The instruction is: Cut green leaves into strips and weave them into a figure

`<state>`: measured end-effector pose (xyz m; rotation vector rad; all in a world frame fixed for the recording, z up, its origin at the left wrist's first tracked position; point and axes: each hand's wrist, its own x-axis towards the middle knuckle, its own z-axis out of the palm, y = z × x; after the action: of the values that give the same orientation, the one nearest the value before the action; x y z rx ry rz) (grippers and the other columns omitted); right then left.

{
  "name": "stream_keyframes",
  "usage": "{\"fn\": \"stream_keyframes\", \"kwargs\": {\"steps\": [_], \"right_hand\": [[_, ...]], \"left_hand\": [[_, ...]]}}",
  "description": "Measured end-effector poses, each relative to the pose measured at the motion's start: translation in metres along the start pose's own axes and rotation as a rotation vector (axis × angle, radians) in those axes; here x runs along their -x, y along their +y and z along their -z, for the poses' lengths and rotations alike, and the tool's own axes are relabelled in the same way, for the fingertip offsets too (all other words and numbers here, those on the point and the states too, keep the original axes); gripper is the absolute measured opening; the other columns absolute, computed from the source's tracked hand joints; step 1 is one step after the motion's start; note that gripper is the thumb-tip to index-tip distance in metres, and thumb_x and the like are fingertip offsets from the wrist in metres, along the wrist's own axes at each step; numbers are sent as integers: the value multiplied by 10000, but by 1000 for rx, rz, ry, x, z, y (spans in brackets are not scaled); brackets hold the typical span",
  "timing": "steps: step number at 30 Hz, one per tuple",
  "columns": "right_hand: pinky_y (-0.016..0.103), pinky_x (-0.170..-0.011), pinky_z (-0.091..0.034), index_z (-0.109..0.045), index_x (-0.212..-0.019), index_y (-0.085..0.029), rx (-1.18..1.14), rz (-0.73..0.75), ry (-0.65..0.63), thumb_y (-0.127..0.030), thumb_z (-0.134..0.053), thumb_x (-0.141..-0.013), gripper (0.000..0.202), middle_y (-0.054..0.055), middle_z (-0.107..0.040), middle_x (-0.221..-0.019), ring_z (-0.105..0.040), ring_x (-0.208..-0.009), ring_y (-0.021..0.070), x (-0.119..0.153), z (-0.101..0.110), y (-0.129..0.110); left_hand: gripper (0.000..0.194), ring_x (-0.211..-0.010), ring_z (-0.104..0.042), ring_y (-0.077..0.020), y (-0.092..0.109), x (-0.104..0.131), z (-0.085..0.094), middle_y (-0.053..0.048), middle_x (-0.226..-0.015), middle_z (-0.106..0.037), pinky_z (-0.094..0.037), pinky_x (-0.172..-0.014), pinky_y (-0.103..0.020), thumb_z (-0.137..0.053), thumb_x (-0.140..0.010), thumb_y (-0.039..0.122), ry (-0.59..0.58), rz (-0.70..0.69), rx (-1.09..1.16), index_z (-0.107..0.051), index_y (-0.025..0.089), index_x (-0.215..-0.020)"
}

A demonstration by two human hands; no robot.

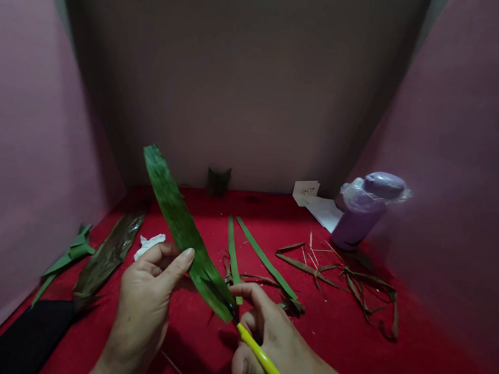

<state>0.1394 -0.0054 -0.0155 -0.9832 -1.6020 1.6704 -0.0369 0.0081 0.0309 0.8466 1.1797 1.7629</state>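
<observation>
- Centrally, a broad green leaf strip (170,206) is held up above the red tabletop (200,343), slanting from its blunt upper end at the left down to its lower end beside the right hand
- The left hand (145,290) pinches this strip near its middle, the thumb pressed flat on the upper face and the other fingers curled partly out of sight
- The right hand (272,342) grasps a yellow-handled tool (270,370), its index finger bent toward the strip's lower end and its thumb below the handle; the full wrap of the fingers is partly hidden
- The tool's dark tip meets the strip's lower end, where a narrow slit runs along the leaf
- Behind the right hand, two narrow green strips (267,257) lie on the red surface, spreading apart toward their near ends
- Farther right, brown dried strips (372,279) tangle loosely near some thin pale sticks (310,250)
- Beyond them, a purple container (357,226) with clear plastic about its top stands beside white papers (325,211)
- To the left of the left hand lie a crumpled white piece (149,246), a wide brown leaf (109,253) and a folded green leaf piece (71,253), with a black object (29,335) nearer the front
</observation>
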Motion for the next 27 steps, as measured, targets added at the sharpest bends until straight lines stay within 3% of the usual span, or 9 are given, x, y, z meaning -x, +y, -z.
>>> {"fn": "stream_keyframes", "kwargs": {"steps": [11, 21, 27], "right_hand": [[186, -446, -344, -420, -1178, -213, 46, 28, 2, -552, -770, -548, 796, -48, -453, -684, -510, -527, 89, 0, 3, 0], [180, -426, -298, -413, -1161, -228, 38, 5, 28, -513, -781, -559, 762, -59, -421, -683, -483, -508, 76, 1, 2, -2], [179, -434, -273, -432, -1132, -218, -8, -19, 55, -461, -839, -472, 813, -70, -392, -671, -441, -508, 65, 0, 1, -5]], "left_hand": [[209, -526, -575, -101, 2, 4, -2, 22, -664, -636, -494, -477, -208, -763, -594, 241, -7, 48, -21, -616, 157, -715], [193, -502, -586, -107, 5, 5, -5, 21, -598, -628, -487, -445, -196, -768, -576, 236, -29, 103, -15, -605, 145, -624], [181, -486, -576, -102, 3, 4, -3, 25, -602, -630, -470, -420, -188, -751, -614, 241, -52, 93, -42, -599, 145, -636]]}}
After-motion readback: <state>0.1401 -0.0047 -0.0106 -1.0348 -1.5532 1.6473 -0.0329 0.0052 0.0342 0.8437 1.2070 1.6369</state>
